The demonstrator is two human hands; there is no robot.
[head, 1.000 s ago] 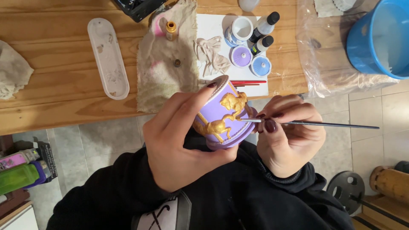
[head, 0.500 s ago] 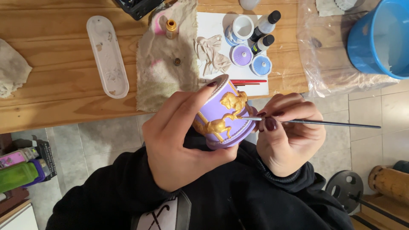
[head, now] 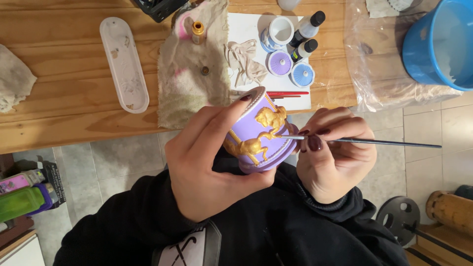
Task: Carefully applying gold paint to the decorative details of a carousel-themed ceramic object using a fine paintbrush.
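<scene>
Purple pot (head: 258, 140) stays gripped by left hand (head: 207, 162); right hand (head: 335, 152) fingers still pinch paintbrush (head: 364, 142).

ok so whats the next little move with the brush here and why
Probably a short stroke along the gold horse: the brush tip in the right hand sits at its edge, and the left hand holds the purple pot tilted toward it.

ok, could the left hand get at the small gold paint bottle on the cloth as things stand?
Probably not: the left hand is wrapped around the purple pot, so it isn't free. Nothing blocks the path to the gold bottle on the cloth.
</scene>
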